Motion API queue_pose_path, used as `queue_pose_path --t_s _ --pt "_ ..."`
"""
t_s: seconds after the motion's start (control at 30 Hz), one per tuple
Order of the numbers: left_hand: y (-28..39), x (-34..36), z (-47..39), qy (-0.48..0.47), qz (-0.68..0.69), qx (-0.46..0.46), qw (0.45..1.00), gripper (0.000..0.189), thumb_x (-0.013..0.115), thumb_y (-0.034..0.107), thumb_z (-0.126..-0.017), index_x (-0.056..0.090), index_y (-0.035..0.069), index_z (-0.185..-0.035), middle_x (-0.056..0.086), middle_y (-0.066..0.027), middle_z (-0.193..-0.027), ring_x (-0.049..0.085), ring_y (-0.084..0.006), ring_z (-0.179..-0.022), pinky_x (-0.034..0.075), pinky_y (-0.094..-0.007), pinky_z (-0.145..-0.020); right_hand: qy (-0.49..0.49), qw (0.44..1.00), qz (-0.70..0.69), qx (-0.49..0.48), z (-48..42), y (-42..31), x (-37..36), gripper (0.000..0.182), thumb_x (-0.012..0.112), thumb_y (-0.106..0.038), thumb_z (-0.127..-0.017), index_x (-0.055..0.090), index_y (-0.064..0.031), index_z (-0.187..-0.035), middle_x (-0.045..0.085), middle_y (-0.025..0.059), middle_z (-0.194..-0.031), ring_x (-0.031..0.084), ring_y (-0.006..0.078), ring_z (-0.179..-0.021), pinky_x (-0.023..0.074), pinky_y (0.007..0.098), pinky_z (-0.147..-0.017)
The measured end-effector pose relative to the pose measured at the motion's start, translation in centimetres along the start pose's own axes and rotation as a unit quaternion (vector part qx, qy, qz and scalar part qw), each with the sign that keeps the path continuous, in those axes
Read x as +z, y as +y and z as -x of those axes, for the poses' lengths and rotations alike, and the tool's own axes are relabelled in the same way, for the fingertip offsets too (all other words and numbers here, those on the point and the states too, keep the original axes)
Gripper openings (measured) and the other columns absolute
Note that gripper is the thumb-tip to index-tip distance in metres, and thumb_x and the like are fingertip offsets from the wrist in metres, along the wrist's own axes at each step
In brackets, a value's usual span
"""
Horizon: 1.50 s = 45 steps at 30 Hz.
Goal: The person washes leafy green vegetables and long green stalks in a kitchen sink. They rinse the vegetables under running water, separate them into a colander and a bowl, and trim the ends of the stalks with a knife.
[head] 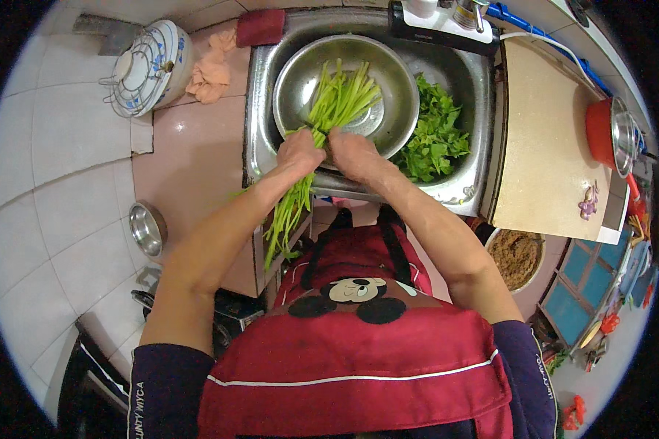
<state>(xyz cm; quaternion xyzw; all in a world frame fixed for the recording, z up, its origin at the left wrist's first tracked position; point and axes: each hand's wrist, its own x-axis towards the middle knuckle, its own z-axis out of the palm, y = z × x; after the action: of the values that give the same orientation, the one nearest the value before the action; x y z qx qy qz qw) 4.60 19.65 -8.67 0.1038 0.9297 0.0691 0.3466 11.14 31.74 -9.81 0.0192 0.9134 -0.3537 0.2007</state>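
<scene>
A bunch of slim green stalks, likely celery [343, 101], crosses the front rim of a wide stainless steel basin [288, 82]. My left hand [302, 149] is closed around the bunch at that rim. Beside it, my right hand [354, 153] has its fingers curled against the same stalks; its fingertips are partly hidden. The thick ends lie over the basin, while the thin ends hang past the sink's front edge under my left forearm. The basin sits in a metal sink [475, 189]. To its right, a heap of green leaves [434, 134] fills part of the sink.
Left of the sink are an orange cloth [213, 68], a lidded enamel pot [162, 68] and a small steel bowl [147, 228]. On the right, a pale board [549, 137] bears purple pieces [588, 202] and a red pan [600, 131]. Brown crumbly food [513, 258] fills a bowl nearby.
</scene>
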Motion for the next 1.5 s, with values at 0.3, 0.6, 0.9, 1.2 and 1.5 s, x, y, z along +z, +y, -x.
queue_pose_path --t_s 0.3,0.6,0.9,1.2,1.5 --pt "0.2 -0.7 -0.5 -0.039 0.079 0.049 0.995 0.036 0.062 0.021 -0.061 0.058 -0.007 -0.083 0.059 -0.0248 -0.085 0.058 -0.0352 -0.084 0.045 -0.0386 -0.074 0.003 0.999 -0.032 0.015 0.3 0.5 -0.1 0.019 0.042 -0.006 -0.078 0.047 0.0057 -0.091 0.058 0.0273 -0.087 0.057 0.0409 -0.085 0.0455 0.0476 -0.071" --pt "-1.0 -2.3 -0.2 -0.072 0.249 0.116 0.959 0.02 0.059 0.014 -0.065 0.059 -0.002 -0.077 0.057 -0.0079 -0.063 0.054 -0.0148 -0.057 0.042 -0.0299 -0.053 -0.006 0.995 -0.091 -0.029 1.1 1.0 -0.3 0.021 0.044 -0.011 -0.079 0.049 0.0047 -0.092 0.058 0.0267 -0.085 0.056 0.0408 -0.081 0.045 0.0461 -0.071" --pt "-0.6 -7.0 -0.2 -0.05 0.22 0.15 0.963 0.024 0.059 0.018 -0.061 0.056 -0.001 -0.077 0.057 -0.009 -0.063 0.054 -0.0169 -0.057 0.042 -0.0293 -0.055 -0.009 0.992 -0.124 0.022 1.9 1.8 -1.0 0.027 0.047 -0.022 -0.084 0.051 0.0031 -0.092 0.057 0.0261 -0.08 0.056 0.0406 -0.078 0.0435 0.0455 -0.069" --pt "-3.2 -12.2 2.2 0.18 -0.026 0.221 0.958 0.03 0.058 0.022 -0.067 0.056 0.002 -0.089 0.058 -0.0143 -0.073 0.057 -0.0273 -0.068 0.044 -0.0379 -0.062 0.092 0.981 -0.167 0.03 7.0 3.0 -4.6 0.027 0.038 -0.027 -0.089 0.046 -0.0006 -0.092 0.056 0.0262 -0.078 0.054 0.0422 -0.075 0.0414 0.0477 -0.065" --pt "-1.4 -8.4 0.4 0.208 -0.089 0.2 0.953 0.03 0.06 0.02 -0.069 0.048 0.004 -0.092 0.058 -0.0193 -0.079 0.057 -0.0368 -0.076 0.043 -0.0476 -0.066 0.146 0.976 -0.145 0.067 10.7 3.5 -4.1 0.026 0.039 -0.023 -0.09 0.049 0.0008 -0.095 0.055 0.025 -0.076 0.054 0.0406 -0.073 0.0419 0.0451 -0.063"
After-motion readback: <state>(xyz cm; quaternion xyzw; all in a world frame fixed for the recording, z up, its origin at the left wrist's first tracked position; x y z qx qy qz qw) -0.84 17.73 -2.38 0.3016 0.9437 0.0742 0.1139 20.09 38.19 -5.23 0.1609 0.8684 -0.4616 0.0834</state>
